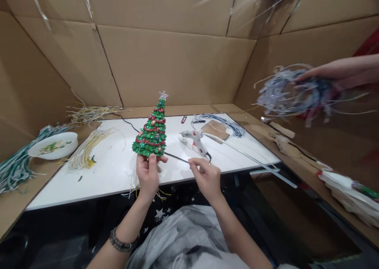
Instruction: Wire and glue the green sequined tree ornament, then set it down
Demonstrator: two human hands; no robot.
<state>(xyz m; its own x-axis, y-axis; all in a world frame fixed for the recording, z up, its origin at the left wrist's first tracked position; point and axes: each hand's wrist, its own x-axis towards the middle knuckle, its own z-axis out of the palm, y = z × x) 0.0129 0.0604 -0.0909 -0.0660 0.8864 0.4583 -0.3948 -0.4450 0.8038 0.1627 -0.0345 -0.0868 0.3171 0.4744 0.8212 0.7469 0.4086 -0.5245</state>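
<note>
No readable text or brand anywhere. Left hand (147, 175) grips base of small green Christmas tree (151, 133), upright, above white board (103, 174) front edge. Right hand (206, 177) just beside it, fingers pinched, can't tell if on anything. White bowl (53, 144) far left w/ green/yellow bits inside. Glue gun (196, 139) lies on board. Co-worker's hand (325, 75) upper right holds wire bundle (288, 91).

Honestly can't read a single word, label or number anywhere here. The glue gun (196, 139) might carry a marking, but it's too small and blurry to make out — same for the plain cardboard walls (177, 64).
</note>
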